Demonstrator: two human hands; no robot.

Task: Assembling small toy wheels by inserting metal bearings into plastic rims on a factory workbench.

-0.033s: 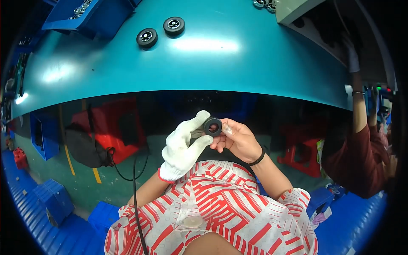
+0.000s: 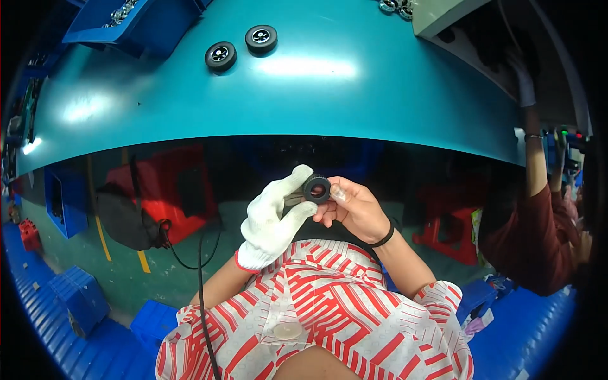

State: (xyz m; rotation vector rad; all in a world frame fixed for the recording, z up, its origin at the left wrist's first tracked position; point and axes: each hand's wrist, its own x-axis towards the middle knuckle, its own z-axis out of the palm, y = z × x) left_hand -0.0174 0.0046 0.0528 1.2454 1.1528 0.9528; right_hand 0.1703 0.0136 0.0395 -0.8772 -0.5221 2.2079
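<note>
A small black ring, like a rubber tyre, is held in front of my body, below the near edge of the table. Its open hole faces up toward me. My left hand, in a white knit glove, grips it between thumb and fingers from the left. From the right, my bare right hand pinches the ring's rim with thumb and fingertips; a dark band circles that wrist. Two black wheels with black-and-silver hubs, a left wheel and a right wheel, lie on the teal table.
A blue bin with metal parts stands at the far left. Shiny parts lie by a pale machine housing. A co-worker's arm reaches in at right. Red stools stand below, and a black cable hangs across my front.
</note>
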